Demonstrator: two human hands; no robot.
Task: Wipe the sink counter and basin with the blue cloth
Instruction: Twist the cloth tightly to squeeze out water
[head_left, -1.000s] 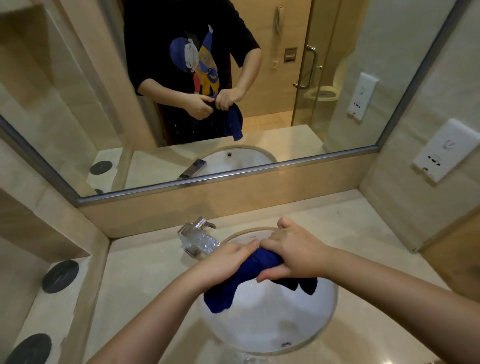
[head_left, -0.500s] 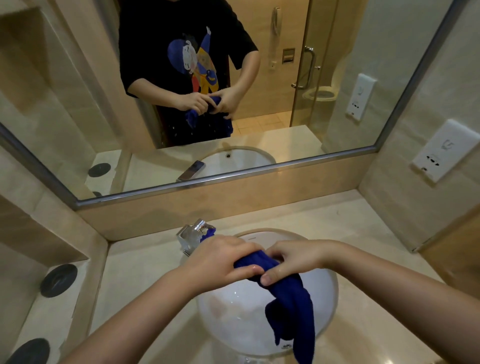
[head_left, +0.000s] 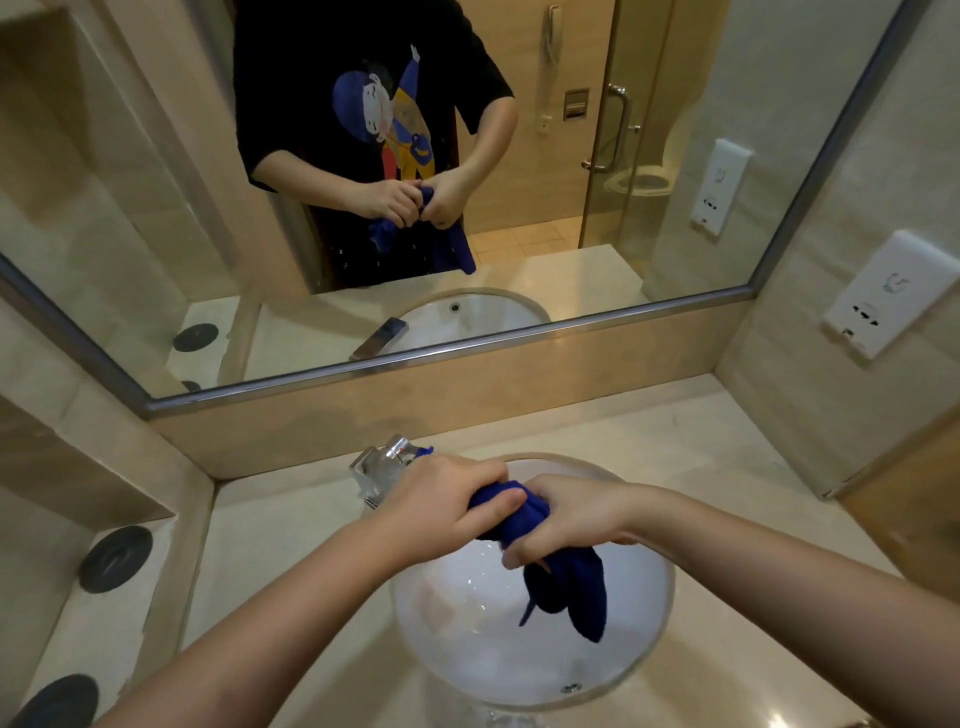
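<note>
While both hands meet above the upper edge of the basin (head_left: 467, 623), the blue cloth (head_left: 571, 587) is bunched between them, a little below the middle of the frame. The left hand (head_left: 447, 506), coming in from the lower left, grips one end of the twisted cloth, its fingers (head_left: 505, 501) curled tight round the fabric. The right hand (head_left: 566, 517), coming in from the right edge, is closed round the other end, just beside the left. Below the right hand the loose tail of the cloth hangs over the white bowl, apart from its surface. The drain (head_left: 570, 688) sits at the bottom of the basin, near the lower edge. Behind the left hand stands the chrome faucet (head_left: 382, 467), partly hidden by it. Pale stone tabletop (head_left: 701, 457) surrounds the basin. Two black discs (head_left: 115, 558) lie on the lower ledge at lower left. Across the upper half the mirror (head_left: 156, 208) reflects the person holding the cloth, and a white socket plate (head_left: 878, 296) is on the wall at right.
</note>
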